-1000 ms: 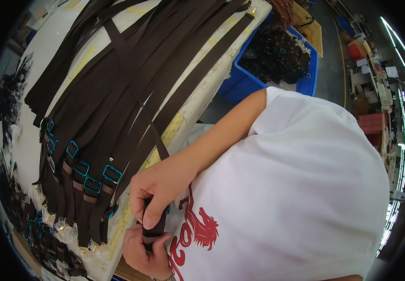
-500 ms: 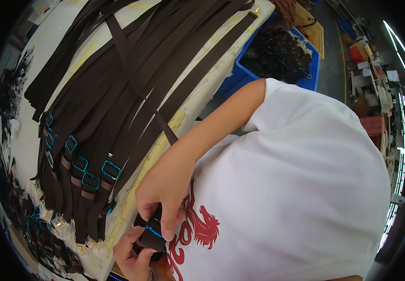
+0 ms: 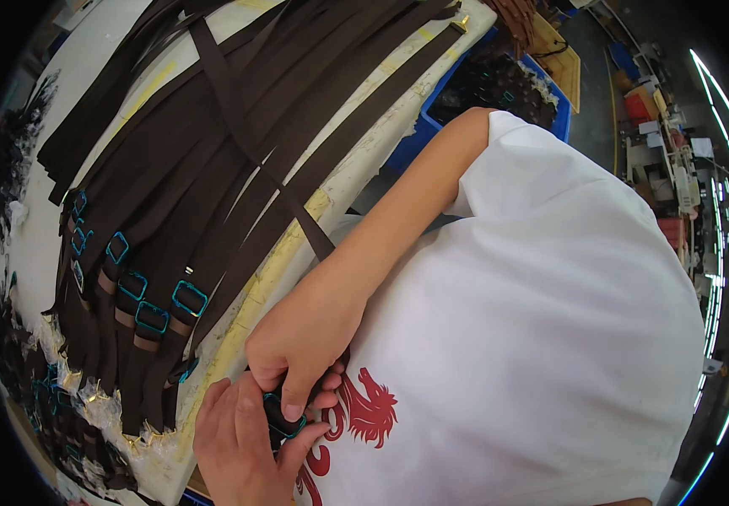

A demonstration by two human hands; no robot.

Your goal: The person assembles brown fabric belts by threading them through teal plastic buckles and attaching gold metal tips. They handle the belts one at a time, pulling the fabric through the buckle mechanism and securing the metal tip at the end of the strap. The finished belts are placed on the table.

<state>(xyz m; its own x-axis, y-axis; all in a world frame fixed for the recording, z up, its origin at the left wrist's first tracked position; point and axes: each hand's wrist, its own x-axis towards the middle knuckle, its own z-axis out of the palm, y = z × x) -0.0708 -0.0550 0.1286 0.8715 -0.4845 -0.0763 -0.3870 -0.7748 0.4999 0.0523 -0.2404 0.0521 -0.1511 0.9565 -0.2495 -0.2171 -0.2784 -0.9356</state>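
Observation:
My right hand (image 3: pixel 305 346) is closed on a dark brown webbing strap (image 3: pixel 273 408), its thumb pressing beside a shiny blue slide buckle (image 3: pixel 295 430). From below, my left hand (image 3: pixel 242 443) grips around the same strap and buckle, back of the hand showing and thumb on the shirt side. Its fingertips are partly hidden behind the strap. Both hands meet close to my shirt, just off the table's edge. On the table beside them lie several brown straps (image 3: pixel 170 202) with blue buckles (image 3: pixel 189 298). One strap (image 3: pixel 305 223) crosses over the others and passes behind my right forearm.
The pale, worn table (image 3: pixel 31 211) has yellow tape (image 3: pixel 251 291) along its near edge. Gold metal clips (image 3: pixel 132 440) and clear plastic sit at the strap ends. A blue crate (image 3: pixel 419 139) of dark parts stands beyond my right arm, near a wooden crate (image 3: pixel 569 80).
My left hand has moved up and turned, now showing its back and covering more of the strap. My right hand stays on the strap with the wrist bent further over it.

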